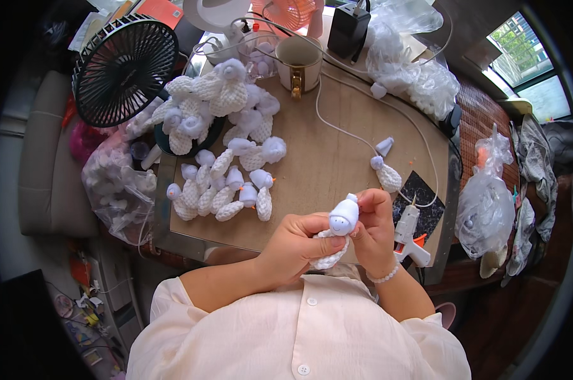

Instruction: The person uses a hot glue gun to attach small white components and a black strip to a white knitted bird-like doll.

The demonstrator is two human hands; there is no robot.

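A small white doll (pixel 342 222) with a drawn smiling face, a knitted hat and a chunky crocheted body is between my hands, near the table's front edge. My left hand (pixel 303 242) grips its body, the thumb lying across it. The fingers of my right hand (pixel 375 228) pinch the side of the hat and head. Right of my right hand, a white and orange hot glue gun (pixel 410 232) rests by a dark marbled tile (pixel 421 192). Beyond the hands lie another crocheted figure (pixel 388 176) and a loose pale hat (pixel 384 146).
Several similar dolls (pixel 224 190) lie on the left of the wooden table, with more piled (pixel 186 114) behind. A black fan (pixel 125 71), a mug (pixel 299 64), a black charger (pixel 349 31) and plastic bags (pixel 410 71) stand around. A white cable (pixel 348 130) crosses the tabletop.
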